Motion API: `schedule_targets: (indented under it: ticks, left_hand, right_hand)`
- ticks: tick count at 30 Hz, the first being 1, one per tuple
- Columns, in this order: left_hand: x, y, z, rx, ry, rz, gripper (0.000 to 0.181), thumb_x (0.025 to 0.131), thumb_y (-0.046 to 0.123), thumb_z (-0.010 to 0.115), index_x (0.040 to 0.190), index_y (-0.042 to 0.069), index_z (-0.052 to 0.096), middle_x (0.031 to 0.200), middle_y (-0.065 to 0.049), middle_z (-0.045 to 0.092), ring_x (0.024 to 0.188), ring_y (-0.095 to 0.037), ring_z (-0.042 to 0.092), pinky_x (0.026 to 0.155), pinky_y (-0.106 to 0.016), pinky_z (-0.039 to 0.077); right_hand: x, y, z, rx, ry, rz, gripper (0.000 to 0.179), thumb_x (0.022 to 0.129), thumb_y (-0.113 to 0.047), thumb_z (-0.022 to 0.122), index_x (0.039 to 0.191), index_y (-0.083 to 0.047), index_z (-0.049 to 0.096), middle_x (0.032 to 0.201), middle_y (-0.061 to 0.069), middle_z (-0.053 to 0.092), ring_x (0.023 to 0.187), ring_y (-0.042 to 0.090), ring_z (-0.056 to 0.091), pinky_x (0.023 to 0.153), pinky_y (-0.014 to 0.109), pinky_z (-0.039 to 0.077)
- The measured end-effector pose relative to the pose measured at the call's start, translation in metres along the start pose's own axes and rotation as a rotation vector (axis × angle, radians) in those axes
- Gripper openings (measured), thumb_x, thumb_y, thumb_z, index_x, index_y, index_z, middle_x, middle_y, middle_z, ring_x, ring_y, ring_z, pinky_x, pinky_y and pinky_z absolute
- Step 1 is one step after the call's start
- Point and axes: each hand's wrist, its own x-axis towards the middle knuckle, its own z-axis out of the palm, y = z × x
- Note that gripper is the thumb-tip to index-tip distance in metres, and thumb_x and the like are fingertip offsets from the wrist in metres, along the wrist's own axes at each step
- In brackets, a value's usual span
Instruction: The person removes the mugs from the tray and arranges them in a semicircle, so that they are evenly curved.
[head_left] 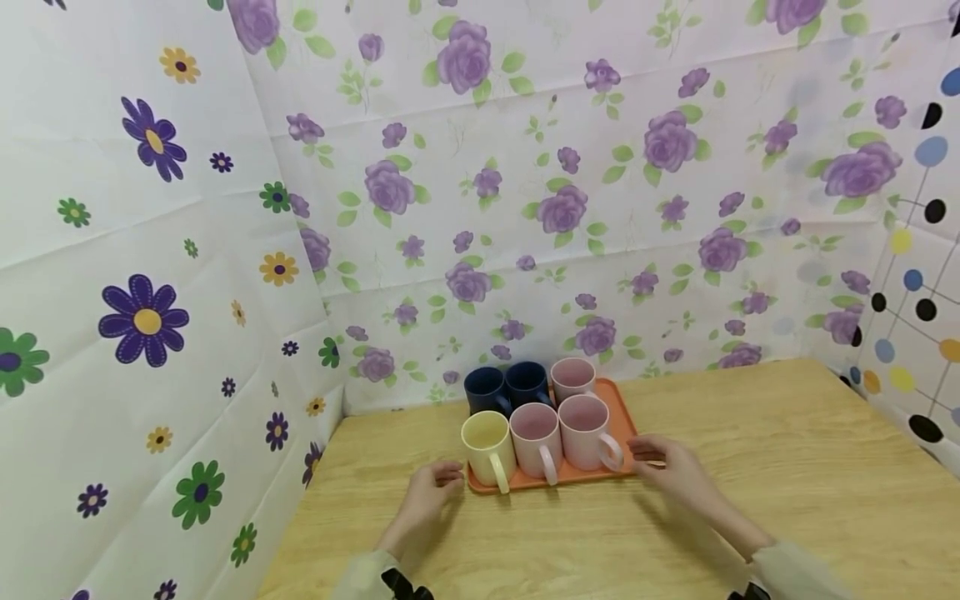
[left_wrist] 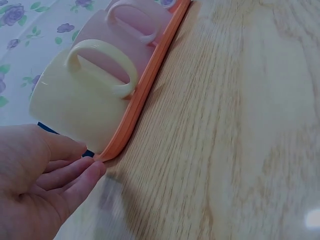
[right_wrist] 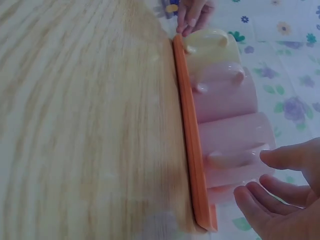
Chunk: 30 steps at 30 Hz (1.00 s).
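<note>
An orange tray on the table carries several mugs in two rows. In its front row stand a yellow mug and two pink mugs, one in the middle and one on the right. Behind them are two dark blue mugs and another pink mug. My left hand is beside the tray's left front corner, its loosely bent fingertips right at the rim in the left wrist view. At the opposite end, my right hand has thumb and fingers apart, close to the rim and the pink mug's handle.
The wooden table extends to both sides of the tray and in front of it. A floral cloth hangs right behind the table, with other patterned cloths on the left and right.
</note>
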Motion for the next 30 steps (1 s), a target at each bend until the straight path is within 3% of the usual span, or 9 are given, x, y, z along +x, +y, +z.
schedule_targets:
  ticks: [7, 15, 20, 26, 30]
  left_hand:
    - [0.004, -0.006, 0.006, 0.069, -0.008, 0.071, 0.030, 0.088, 0.002, 0.066, 0.116, -0.010, 0.062, 0.102, -0.022, 0.069, 0.091, -0.028, 0.066, 0.074, -0.022, 0.053]
    - [0.008, -0.008, 0.007, 0.095, 0.008, 0.063, 0.030, 0.087, 0.003, 0.067, 0.116, -0.008, 0.065, 0.099, -0.017, 0.070, 0.087, -0.017, 0.064, 0.073, -0.020, 0.052]
    - [0.011, -0.008, 0.008, 0.113, 0.014, 0.058, 0.032, 0.087, 0.002, 0.068, 0.117, -0.009, 0.064, 0.099, -0.017, 0.069, 0.088, -0.019, 0.064, 0.071, -0.019, 0.052]
    - [0.012, -0.008, 0.012, 0.133, 0.046, 0.069, 0.034, 0.085, 0.002, 0.070, 0.116, -0.010, 0.064, 0.095, -0.017, 0.070, 0.084, -0.017, 0.064, 0.069, -0.019, 0.052]
    - [0.013, -0.008, 0.015, 0.135, 0.067, 0.062, 0.034, 0.083, 0.001, 0.071, 0.114, -0.010, 0.065, 0.093, -0.018, 0.071, 0.081, -0.015, 0.065, 0.068, -0.019, 0.052]
  right_hand:
    - [0.004, 0.000, 0.016, 0.009, -0.024, 0.051, 0.032, 0.088, -0.013, 0.070, 0.117, -0.001, 0.064, 0.109, 0.016, 0.070, 0.095, 0.023, 0.068, 0.076, 0.021, 0.055]
    - [0.010, -0.003, 0.029, -0.009, 0.058, 0.085, 0.024, 0.087, -0.018, 0.072, 0.106, -0.004, 0.069, 0.100, 0.010, 0.072, 0.094, 0.025, 0.069, 0.072, 0.019, 0.055]
    - [0.014, -0.005, 0.034, -0.039, 0.128, 0.085, 0.019, 0.085, -0.020, 0.075, 0.100, -0.008, 0.071, 0.091, 0.004, 0.072, 0.088, 0.019, 0.069, 0.070, 0.020, 0.054]
    - [0.016, -0.007, 0.039, -0.117, 0.200, 0.052, 0.010, 0.081, -0.008, 0.075, 0.090, -0.008, 0.069, 0.082, 0.001, 0.069, 0.077, 0.009, 0.062, 0.067, 0.019, 0.051]
    - [0.015, -0.007, 0.042, -0.144, 0.250, 0.025, 0.012, 0.076, 0.001, 0.074, 0.085, -0.006, 0.068, 0.076, 0.002, 0.065, 0.073, 0.009, 0.058, 0.063, 0.019, 0.048]
